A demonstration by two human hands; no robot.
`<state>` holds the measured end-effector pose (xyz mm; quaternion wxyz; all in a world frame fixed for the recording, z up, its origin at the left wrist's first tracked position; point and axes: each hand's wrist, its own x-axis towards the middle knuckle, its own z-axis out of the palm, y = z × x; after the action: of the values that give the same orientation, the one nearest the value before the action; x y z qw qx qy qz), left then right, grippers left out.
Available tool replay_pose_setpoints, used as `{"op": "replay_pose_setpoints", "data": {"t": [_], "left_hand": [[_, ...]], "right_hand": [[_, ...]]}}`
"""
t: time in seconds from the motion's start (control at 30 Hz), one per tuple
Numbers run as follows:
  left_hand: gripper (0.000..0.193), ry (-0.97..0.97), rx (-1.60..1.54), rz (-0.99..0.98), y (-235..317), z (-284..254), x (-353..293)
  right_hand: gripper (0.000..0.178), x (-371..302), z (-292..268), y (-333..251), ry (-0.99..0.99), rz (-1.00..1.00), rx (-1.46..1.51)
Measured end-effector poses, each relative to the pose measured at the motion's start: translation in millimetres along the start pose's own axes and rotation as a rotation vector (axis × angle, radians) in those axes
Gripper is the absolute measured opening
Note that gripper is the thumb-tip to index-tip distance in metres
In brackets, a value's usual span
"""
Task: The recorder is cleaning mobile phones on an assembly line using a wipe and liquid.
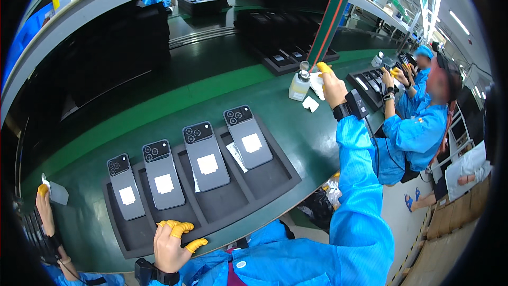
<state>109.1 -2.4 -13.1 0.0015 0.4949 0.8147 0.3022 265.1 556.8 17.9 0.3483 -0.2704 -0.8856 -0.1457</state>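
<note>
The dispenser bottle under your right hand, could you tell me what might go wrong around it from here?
The right hand, holding a white wipe, reaches far out over the dispenser bottle; a nudge might tip it and spill onto the green bench. The left hand rests on the edge of the black tray; leaning there could jolt the four phones, which lie loose in their slots.

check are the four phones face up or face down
Face down: all four phones in the black tray show grey backs with camera clusters uppermost.
</note>
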Motion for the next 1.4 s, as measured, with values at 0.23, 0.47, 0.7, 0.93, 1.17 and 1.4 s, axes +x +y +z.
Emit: {"op": "replay_pose_setpoints", "data": {"t": [0.23, 0.47, 0.7, 0.93, 1.17, 1.4], "left_hand": [[0.046, -0.09, 0.03, -0.021, 2.3, -7.6, -14.0], [0.051, -0.193, -0.009, -0.075, 7.3, -42.2, -27.7], [0.047, -0.192, 0.008, -0.05, 0.0, -56.1, -1.4], [0.043, -0.093, -0.083, -0.081, -15.7, -43.0, -16.7], [0.038, -0.075, -0.18, -0.03, -22.8, -36.1, -9.4], [0.035, -0.03, -0.144, -0.001, -33.6, -37.2, -20.9]], "right_hand": [[0.022, 17.8, 16.9, 0.4, 0.112, -0.126, 0.052], [0.03, 28.4, 4.2, -44.2, 0.168, -0.059, 0.257], [0.035, 8.6, -19.6, -68.8, 0.228, -0.148, 0.234], [0.032, -94.3, -35.8, 1.5, 0.09, 0.263, -0.091], [0.053, -74.2, -87.9, -36.5, -0.278, -0.02, 0.032], [0.029, 172.2, -139.5, -170.2, 0.183, -0.423, 0.416]]}}
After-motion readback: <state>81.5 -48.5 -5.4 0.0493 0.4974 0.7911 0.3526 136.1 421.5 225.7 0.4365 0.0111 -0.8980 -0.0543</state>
